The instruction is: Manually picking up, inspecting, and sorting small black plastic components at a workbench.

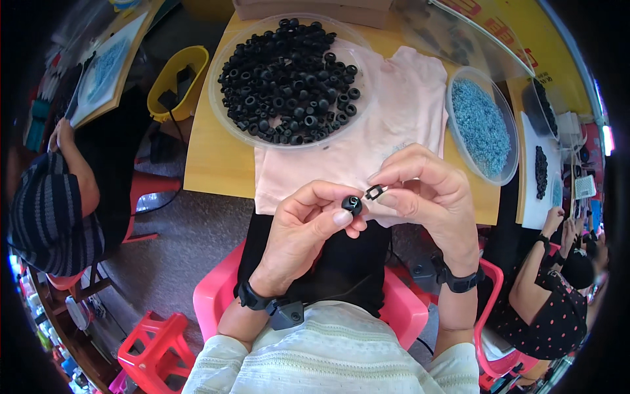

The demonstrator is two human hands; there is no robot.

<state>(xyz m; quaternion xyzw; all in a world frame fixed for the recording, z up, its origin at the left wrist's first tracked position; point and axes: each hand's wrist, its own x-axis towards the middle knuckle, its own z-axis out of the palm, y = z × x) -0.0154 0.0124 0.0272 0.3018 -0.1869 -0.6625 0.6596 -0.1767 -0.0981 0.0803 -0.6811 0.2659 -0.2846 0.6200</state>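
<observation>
Between its thumb and fingers, my left hand pinches a small black round part with a pale, curled detail on its face. Just to the right, my right hand grips a small dark piece with a rectangular opening by thumb and forefinger. The two pieces are close together but apart, above the near edge of a pale pink cloth. Beyond my hands, a round clear tub holds many loose black parts, some ring-shaped, some domed.
An oval clear tub of small light-blue pieces stands at the right of the wooden table. A yellow bin is at the left, a red stool at lower left. Other people sit at both sides.
</observation>
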